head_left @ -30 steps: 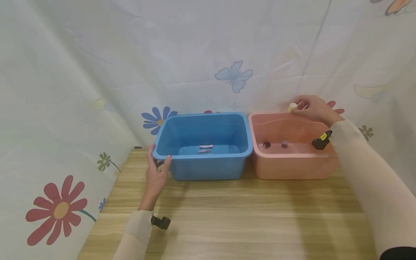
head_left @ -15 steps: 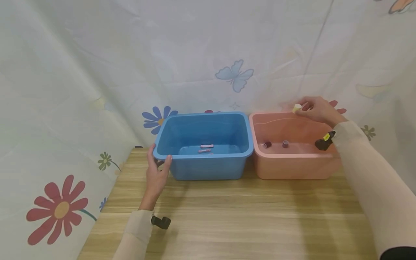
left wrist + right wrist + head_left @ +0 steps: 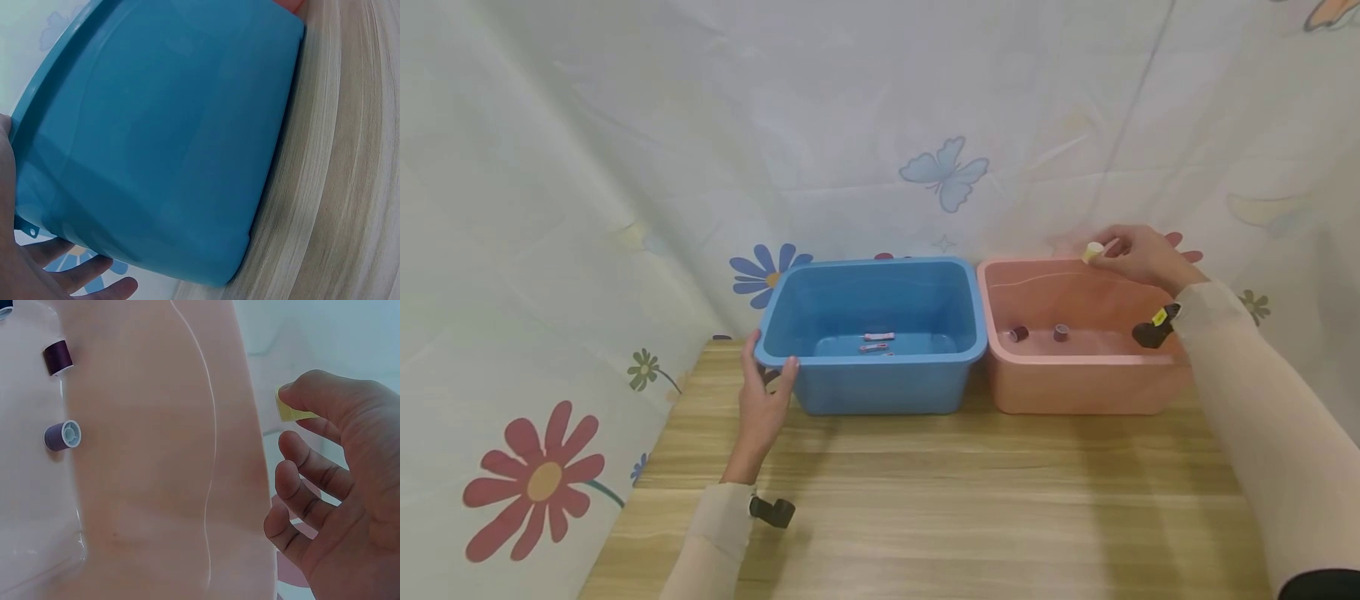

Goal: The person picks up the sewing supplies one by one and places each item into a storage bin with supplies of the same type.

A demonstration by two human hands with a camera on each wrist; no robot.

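Observation:
My right hand (image 3: 1138, 252) pinches a small yellow thread spool (image 3: 289, 407) between thumb and index finger, above the back rim of the pink tub (image 3: 1075, 392). The other fingers are loosely bent in the right wrist view. Two spools lie on that tub's floor: a dark purple one (image 3: 59, 358) and a lilac one (image 3: 62, 435). On the left, my left hand (image 3: 762, 408) grips the front left corner of the blue tub (image 3: 880, 390), thumb at the front rim and fingers round the left end. Slim pink-and-white pieces (image 3: 878, 337) lie inside it, too small to identify.
Both tubs stand side by side on a wood-grain table (image 3: 925, 500), near a pale curtain (image 3: 820, 125) printed with flowers and butterflies. Another dark spool (image 3: 5, 309) shows at the corner of the right wrist view, partly cut off.
My right hand has shifted slightly right and a little lower with the yellow thread spool. The left hand stays on the blue tub.

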